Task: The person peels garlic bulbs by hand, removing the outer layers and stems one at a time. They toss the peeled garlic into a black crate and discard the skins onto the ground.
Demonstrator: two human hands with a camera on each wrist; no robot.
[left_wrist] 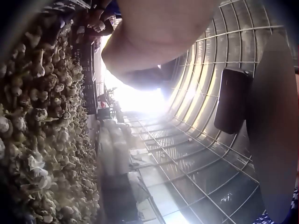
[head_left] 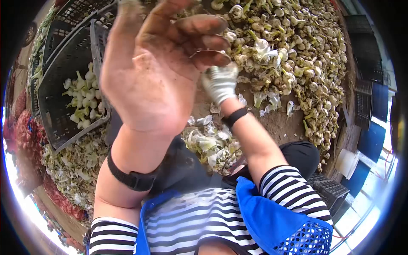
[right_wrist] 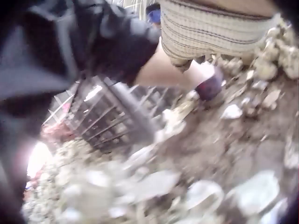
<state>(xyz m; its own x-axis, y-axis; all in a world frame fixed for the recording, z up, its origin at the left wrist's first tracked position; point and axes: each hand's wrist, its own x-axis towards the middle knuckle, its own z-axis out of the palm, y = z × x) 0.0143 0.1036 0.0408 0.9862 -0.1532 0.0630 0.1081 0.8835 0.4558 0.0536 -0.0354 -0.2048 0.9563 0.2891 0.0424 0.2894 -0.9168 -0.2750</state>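
Observation:
My bare left hand [head_left: 157, 72] is raised near the camera in the head view, palm showing, soil on its skin, fingers loosely bent with nothing visible gripped. Behind its fingertips is my right hand [head_left: 221, 83] in a pale glove, close to the heap of garlic bulbs [head_left: 310, 51]; its fingers are partly hidden, so any hold is unclear. Blurred skin [left_wrist: 159, 32] fills the top of the left wrist view. The striped glove [right_wrist: 215, 32] appears above soil and peelings in the right wrist view.
A black crate [head_left: 53, 114] with whitish bulbs [head_left: 85, 95] stands at left. Loose peelings [head_left: 210, 140] lie between the legs. Red net sacks [head_left: 27, 136] are at far left, and another dark crate [head_left: 329, 191] is at lower right.

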